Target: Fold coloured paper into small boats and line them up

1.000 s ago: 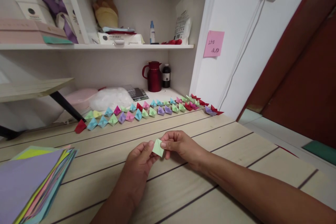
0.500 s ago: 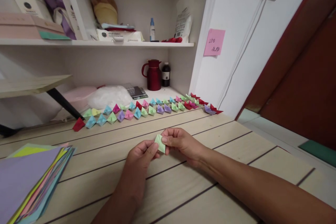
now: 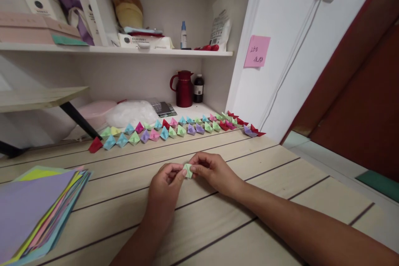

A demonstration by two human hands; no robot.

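A small folded piece of light green paper (image 3: 188, 170) is pinched between both my hands just above the wooden table (image 3: 280, 166). My left hand (image 3: 164, 187) grips its left side with thumb and fingers closed. My right hand (image 3: 212, 170) grips its right side, fingers curled round it. Most of the paper is hidden by my fingertips. Beyond my hands, a long row of several folded paper boats (image 3: 174, 129) in green, blue, pink, purple and red runs along the table's far edge.
A stack of coloured paper sheets (image 3: 37, 208) lies at the near left. Behind the boats are a red jug (image 3: 183, 89), a dark bottle (image 3: 198, 89) and a plastic bag (image 3: 132, 113). A cluttered shelf (image 3: 124, 52) hangs above. A pink note (image 3: 257, 51) sticks on the wall.
My hands have closed in on the green paper, which now looks smaller and more covered by my fingers. Hands sit slightly higher in view.
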